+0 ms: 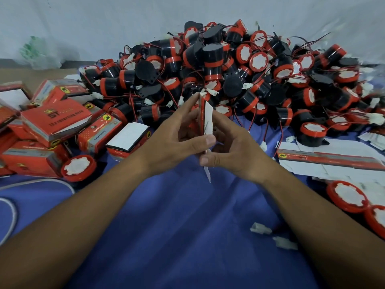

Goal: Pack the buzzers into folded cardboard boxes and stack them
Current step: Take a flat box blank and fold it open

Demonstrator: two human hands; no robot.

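Observation:
A flat, unfolded cardboard box [206, 119], red outside and white inside, stands on edge between my hands at the centre. My left hand [177, 134] pinches it from the left, thumb on the near edge and fingers stretched up along its side. My right hand [231, 147] grips it from the right with curled fingers. Behind them rises a big heap of black-and-red buzzers [218, 65] with red wires and white plugs. Several packed red boxes [56, 119] lie jumbled at the left.
Flat box blanks [333, 161] lie stacked at the right. Loose buzzers sit at the left [78, 167] and the right edge [348, 197]. Two white plugs [260, 228] lie on the blue cloth [187, 226]. A white cable [12, 213] curls at the far left.

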